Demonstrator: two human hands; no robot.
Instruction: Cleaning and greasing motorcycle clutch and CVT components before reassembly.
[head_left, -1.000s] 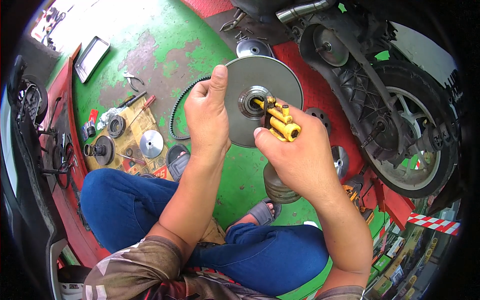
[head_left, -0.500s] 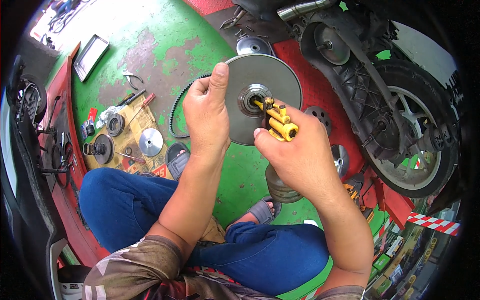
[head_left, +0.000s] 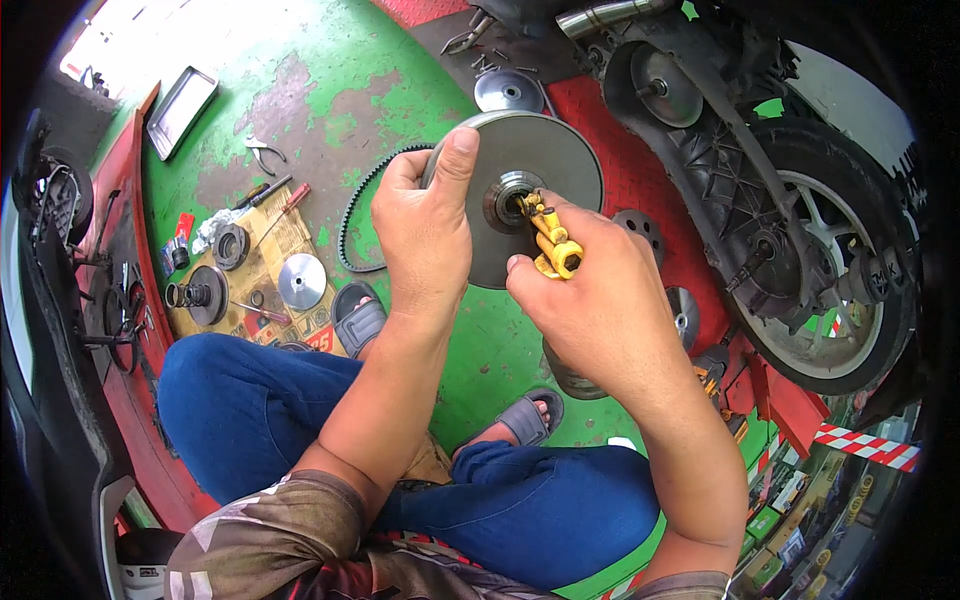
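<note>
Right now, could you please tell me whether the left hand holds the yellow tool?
No, the right hand holds the yellow tool, while the left hand grips the grey disc.

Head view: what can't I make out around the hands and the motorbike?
All in the head view:
Left hand: fingertips, except the thumb's, hidden behind the hand and metal disc.
Yellow tool: tip too small and dark to make out.
Grey cup: top covered by the right hand.
Motorbike: cut off by the top edge.
</note>
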